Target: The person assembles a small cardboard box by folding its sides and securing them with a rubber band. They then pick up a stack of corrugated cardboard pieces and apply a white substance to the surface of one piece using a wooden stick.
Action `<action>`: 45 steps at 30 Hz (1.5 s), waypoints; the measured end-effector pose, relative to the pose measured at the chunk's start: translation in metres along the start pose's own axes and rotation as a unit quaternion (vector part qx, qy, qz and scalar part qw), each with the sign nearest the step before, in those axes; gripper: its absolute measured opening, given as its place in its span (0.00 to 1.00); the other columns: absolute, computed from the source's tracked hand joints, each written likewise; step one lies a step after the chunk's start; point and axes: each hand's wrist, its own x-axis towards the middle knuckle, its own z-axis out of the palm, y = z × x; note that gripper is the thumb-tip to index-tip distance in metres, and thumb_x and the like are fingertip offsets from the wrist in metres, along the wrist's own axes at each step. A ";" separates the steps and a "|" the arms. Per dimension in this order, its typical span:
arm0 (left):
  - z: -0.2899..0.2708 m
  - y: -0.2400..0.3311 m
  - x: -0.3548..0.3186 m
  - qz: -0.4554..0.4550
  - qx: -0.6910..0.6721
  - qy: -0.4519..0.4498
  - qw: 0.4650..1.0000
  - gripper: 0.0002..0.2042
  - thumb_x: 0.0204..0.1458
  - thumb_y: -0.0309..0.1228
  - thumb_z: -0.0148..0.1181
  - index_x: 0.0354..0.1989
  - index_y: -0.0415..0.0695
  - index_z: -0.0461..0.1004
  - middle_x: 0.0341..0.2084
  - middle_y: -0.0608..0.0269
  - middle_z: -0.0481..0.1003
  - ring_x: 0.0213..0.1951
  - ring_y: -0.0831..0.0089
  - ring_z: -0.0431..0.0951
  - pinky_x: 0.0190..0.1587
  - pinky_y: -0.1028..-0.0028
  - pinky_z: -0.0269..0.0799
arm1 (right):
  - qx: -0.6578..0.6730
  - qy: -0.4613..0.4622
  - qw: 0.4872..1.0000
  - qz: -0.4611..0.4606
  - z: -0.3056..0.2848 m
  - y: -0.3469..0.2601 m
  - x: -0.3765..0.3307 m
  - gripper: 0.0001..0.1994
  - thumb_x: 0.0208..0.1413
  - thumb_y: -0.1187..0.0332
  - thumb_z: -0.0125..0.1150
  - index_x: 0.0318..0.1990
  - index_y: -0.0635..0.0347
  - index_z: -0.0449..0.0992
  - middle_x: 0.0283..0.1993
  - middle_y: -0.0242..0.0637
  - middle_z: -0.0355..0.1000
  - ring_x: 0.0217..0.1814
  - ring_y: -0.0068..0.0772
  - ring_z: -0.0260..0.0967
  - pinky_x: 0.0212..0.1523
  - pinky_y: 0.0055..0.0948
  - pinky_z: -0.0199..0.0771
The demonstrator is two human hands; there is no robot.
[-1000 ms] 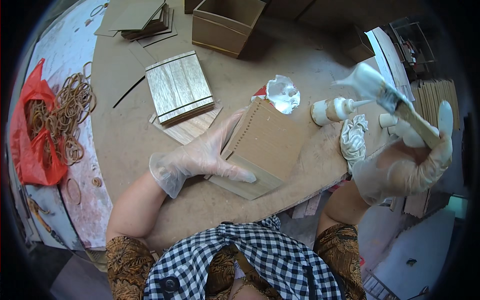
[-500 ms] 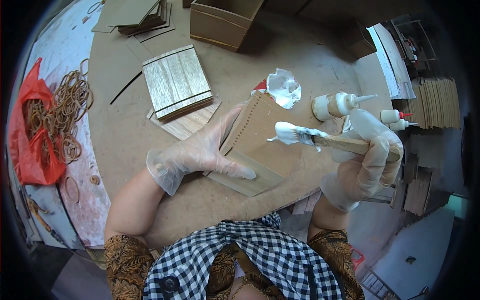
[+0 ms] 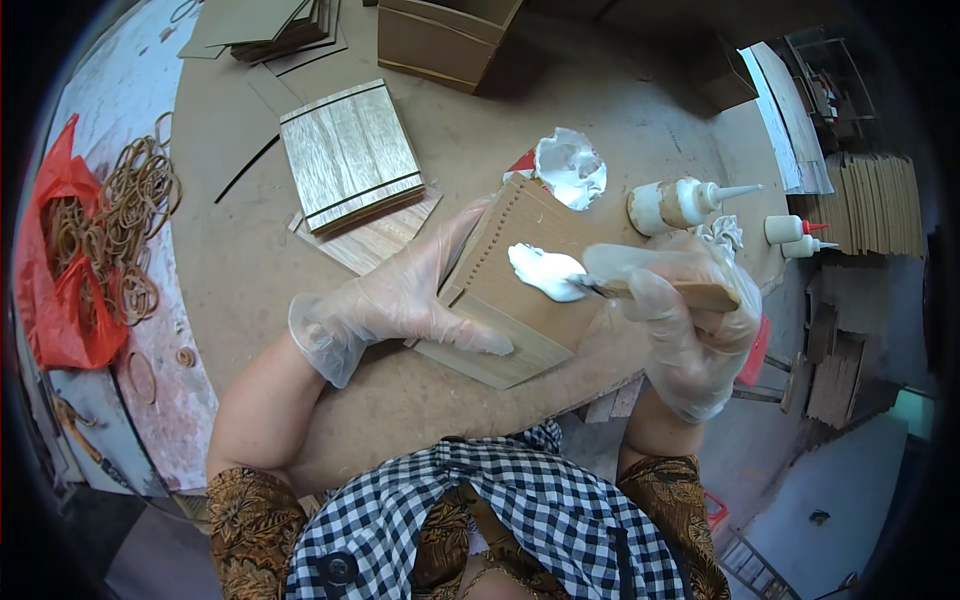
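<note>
Both my hands wear clear plastic gloves. My left hand point(image 3: 400, 300) lies flat on the left part of a brown board point(image 3: 520, 290) with a row of small holes, pressing it onto the table. My right hand point(image 3: 680, 320) grips a wooden-handled brush point(image 3: 600, 285) whose tip is loaded with white glue. The glue-covered tip touches the board's upper middle, leaving a white blob point(image 3: 545, 270) there.
A glue puddle on plastic point(image 3: 570, 165) lies just beyond the board, with a large glue bottle point(image 3: 685, 203) and two small bottles point(image 3: 795, 235) to the right. Wood-veneered panels point(image 3: 350, 155), a cardboard box point(image 3: 445, 35), rubber bands on a red bag point(image 3: 95, 240) and stacked boards point(image 3: 875, 205) surround the work.
My right hand came down from the upper right with the glue-loaded brush and set its tip onto the board. My left hand stayed flat on the board.
</note>
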 end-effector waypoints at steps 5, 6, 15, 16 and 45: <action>-0.001 -0.011 0.003 0.022 0.019 -0.010 1.000 0.62 0.29 0.39 0.82 0.72 0.38 0.43 0.67 0.49 0.56 0.70 0.61 0.53 0.71 0.66 0.48 | -0.049 0.037 0.995 0.085 -0.016 -0.012 -0.016 0.10 0.51 0.67 0.63 0.28 0.67 0.81 0.22 0.34 0.71 0.23 0.22 0.63 0.25 0.26 0.57; -0.001 -0.011 0.003 0.022 0.016 -0.010 1.000 0.62 0.29 0.40 0.82 0.72 0.38 0.43 0.67 0.49 0.55 0.70 0.61 0.53 0.71 0.66 0.47 | -0.026 0.057 0.994 0.090 -0.017 -0.013 -0.016 0.10 0.51 0.67 0.63 0.28 0.67 0.81 0.22 0.34 0.71 0.23 0.22 0.63 0.25 0.25 0.57; -0.001 -0.011 0.002 0.006 -0.017 -0.006 1.000 0.62 0.29 0.40 0.82 0.71 0.37 0.42 0.66 0.49 0.57 0.69 0.61 0.55 0.71 0.66 0.49 | 0.068 0.072 0.993 -0.063 0.020 -0.004 0.003 0.06 0.51 0.69 0.66 0.30 0.62 0.77 0.26 0.34 0.74 0.25 0.27 0.69 0.26 0.29 0.67; -0.001 -0.010 0.002 0.008 -0.008 -0.009 1.000 0.62 0.30 0.39 0.82 0.71 0.37 0.43 0.66 0.49 0.57 0.69 0.61 0.55 0.71 0.66 0.49 | 0.030 0.038 0.994 -0.095 0.018 -0.001 0.007 0.06 0.51 0.69 0.67 0.32 0.61 0.77 0.26 0.34 0.76 0.23 0.27 0.71 0.23 0.28 0.67; -0.003 -0.010 0.002 0.023 0.036 -0.015 0.999 0.62 0.28 0.32 0.82 0.72 0.40 0.43 0.67 0.57 0.56 0.68 0.68 0.54 0.70 0.68 0.49 | 0.074 0.125 0.989 0.036 -0.003 0.001 0.008 0.07 0.58 0.70 0.63 0.31 0.65 0.81 0.27 0.38 0.78 0.23 0.21 0.74 0.23 0.19 0.71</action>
